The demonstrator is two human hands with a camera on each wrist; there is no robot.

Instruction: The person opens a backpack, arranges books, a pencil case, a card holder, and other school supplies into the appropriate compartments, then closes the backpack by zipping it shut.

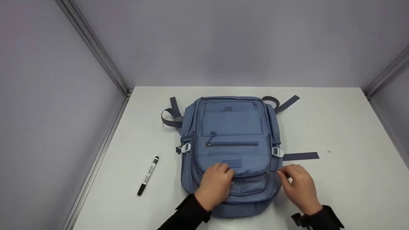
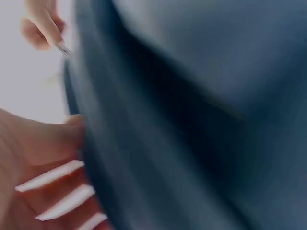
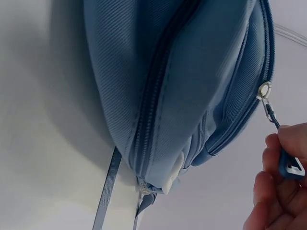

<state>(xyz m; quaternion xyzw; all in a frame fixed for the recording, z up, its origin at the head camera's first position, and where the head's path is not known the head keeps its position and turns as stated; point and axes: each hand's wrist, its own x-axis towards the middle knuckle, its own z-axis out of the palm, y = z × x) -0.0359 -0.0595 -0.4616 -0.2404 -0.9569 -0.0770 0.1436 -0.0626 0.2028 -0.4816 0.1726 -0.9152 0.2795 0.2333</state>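
Note:
A blue backpack (image 1: pixel 233 123) lies front side up on a white table. My left hand (image 1: pixel 215 183) grips the lower edge of its front pocket, just below a small label patch (image 1: pixel 232 163). The left wrist view, blurred, shows the thumb and fingers (image 2: pixel 72 136) at the fabric edge, beside a dark gap. At the pocket's lower right corner, my right hand (image 1: pixel 299 188) pinches a zipper pull (image 3: pixel 289 166). A cord runs taut from the pull to the metal zipper slider (image 3: pixel 264 90). The zipper is parted along the pocket's bottom.
A black-and-white marker (image 1: pixel 148 176) lies on the table (image 1: pixel 345 127) left of the backpack. Loose straps (image 1: pixel 301 156) stick out from the backpack's sides. White buckles (image 1: pixel 277 152) sit on both flanks. Grey panels (image 1: pixel 243 41) enclose the table at back and sides.

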